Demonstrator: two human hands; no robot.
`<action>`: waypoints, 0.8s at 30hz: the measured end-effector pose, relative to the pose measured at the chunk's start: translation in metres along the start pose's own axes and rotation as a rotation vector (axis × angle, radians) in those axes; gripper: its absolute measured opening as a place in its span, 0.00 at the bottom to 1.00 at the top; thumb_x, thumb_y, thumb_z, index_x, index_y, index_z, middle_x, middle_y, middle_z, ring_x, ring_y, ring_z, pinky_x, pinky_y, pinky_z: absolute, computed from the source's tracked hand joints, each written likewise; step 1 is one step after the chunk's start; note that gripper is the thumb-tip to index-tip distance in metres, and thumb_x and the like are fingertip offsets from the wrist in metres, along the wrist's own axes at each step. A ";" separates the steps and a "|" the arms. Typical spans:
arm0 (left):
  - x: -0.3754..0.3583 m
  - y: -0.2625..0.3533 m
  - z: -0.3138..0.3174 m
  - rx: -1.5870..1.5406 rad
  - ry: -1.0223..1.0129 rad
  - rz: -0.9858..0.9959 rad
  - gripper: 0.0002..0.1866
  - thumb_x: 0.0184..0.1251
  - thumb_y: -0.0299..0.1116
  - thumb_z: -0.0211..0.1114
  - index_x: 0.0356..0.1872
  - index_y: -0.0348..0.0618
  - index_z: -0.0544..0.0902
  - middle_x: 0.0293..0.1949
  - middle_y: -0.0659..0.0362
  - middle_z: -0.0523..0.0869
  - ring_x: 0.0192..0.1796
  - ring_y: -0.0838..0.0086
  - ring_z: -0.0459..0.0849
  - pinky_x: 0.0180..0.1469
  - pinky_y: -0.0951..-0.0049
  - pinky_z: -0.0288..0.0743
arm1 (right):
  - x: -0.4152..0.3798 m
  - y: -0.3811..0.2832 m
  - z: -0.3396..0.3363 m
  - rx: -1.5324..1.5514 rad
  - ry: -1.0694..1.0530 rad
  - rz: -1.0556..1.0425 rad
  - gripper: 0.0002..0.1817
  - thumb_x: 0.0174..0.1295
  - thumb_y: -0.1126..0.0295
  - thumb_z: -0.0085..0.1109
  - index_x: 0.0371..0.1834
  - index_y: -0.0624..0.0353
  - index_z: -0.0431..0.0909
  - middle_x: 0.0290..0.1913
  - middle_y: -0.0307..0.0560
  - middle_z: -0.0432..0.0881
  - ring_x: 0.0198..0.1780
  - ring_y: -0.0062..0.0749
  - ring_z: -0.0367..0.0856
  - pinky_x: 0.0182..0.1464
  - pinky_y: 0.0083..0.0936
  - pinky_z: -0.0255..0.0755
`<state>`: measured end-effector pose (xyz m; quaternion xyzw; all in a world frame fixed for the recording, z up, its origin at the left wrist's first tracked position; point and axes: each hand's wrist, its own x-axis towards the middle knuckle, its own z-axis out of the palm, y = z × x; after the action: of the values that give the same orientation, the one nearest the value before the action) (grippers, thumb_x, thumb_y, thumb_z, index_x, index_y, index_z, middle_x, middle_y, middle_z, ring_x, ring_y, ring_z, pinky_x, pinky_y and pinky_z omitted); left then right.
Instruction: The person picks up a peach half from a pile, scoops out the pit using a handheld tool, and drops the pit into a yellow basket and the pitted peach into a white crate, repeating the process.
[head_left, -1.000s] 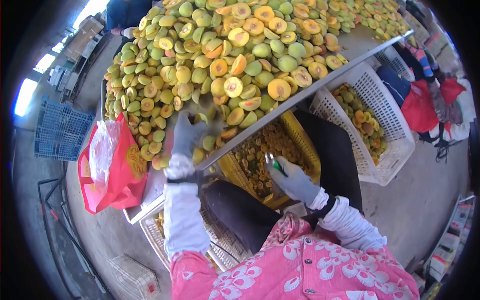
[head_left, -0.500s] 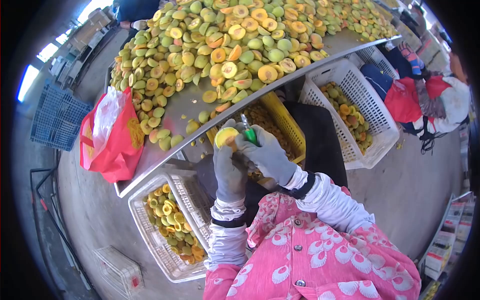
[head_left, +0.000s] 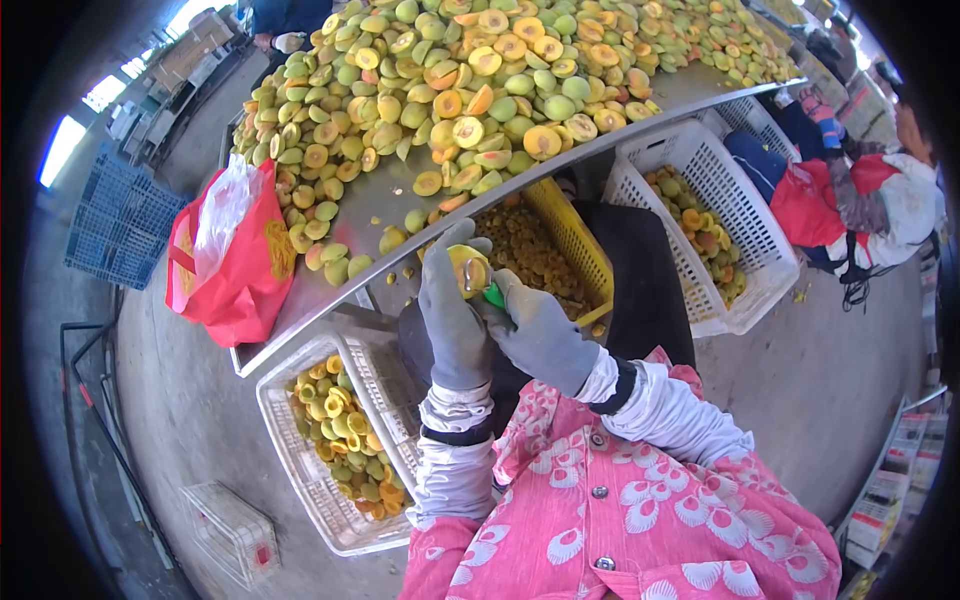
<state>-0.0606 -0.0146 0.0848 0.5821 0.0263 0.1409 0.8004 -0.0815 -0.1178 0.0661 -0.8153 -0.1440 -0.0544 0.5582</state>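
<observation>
Since half a second ago, the tool [head_left: 493, 294] in the right hand [head_left: 545, 335] has swung from pointing up beside the fruit to lying with its metal end against the cut face. That halved stone fruit [head_left: 466, 270] sits in the left hand [head_left: 453, 315], above the near side of the yellow crate [head_left: 577, 247]. It is likely light, with firm skin and softer, juicy flesh that could turn slick or bruise under a hard squeeze; the rounded skin side looks the best place to hold, leaving the cut face free. The left fingers curl around that rim, cupping the half, while the right fingers wrap the green handle in a closed grip. Both gloved hands meet before the torso, elbows bent, the left forearm nearly upright and the right slanting inward.
</observation>
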 end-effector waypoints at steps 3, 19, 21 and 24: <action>-0.003 0.008 0.005 -0.067 0.066 -0.073 0.27 0.83 0.49 0.39 0.53 0.34 0.79 0.40 0.55 0.83 0.36 0.78 0.79 0.40 0.79 0.75 | -0.001 -0.001 0.003 -0.011 0.016 -0.026 0.14 0.68 0.66 0.59 0.51 0.61 0.73 0.32 0.66 0.82 0.38 0.66 0.82 0.37 0.51 0.75; 0.000 0.045 -0.003 0.070 -0.112 -0.257 0.24 0.81 0.44 0.47 0.42 0.33 0.85 0.25 0.58 0.81 0.30 0.78 0.79 0.36 0.78 0.73 | -0.016 -0.033 0.004 0.530 -0.263 0.452 0.13 0.73 0.60 0.54 0.43 0.61 0.73 0.23 0.39 0.77 0.21 0.26 0.74 0.23 0.31 0.71; 0.003 0.047 -0.005 0.090 -0.129 -0.256 0.25 0.81 0.44 0.46 0.40 0.32 0.85 0.24 0.58 0.81 0.28 0.77 0.79 0.35 0.78 0.73 | -0.012 -0.038 -0.004 0.603 -0.344 0.540 0.15 0.74 0.57 0.52 0.42 0.59 0.73 0.23 0.38 0.75 0.20 0.23 0.72 0.21 0.28 0.70; 0.008 0.048 -0.008 0.171 -0.158 -0.263 0.26 0.80 0.45 0.47 0.36 0.32 0.86 0.23 0.57 0.81 0.26 0.76 0.79 0.32 0.77 0.73 | 0.001 -0.047 -0.022 0.831 -0.517 0.715 0.14 0.75 0.56 0.50 0.41 0.56 0.72 0.21 0.35 0.71 0.17 0.19 0.69 0.18 0.23 0.68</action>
<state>-0.0639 0.0080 0.1285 0.6491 0.0512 -0.0142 0.7589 -0.0928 -0.1221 0.1170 -0.5135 -0.0011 0.3973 0.7605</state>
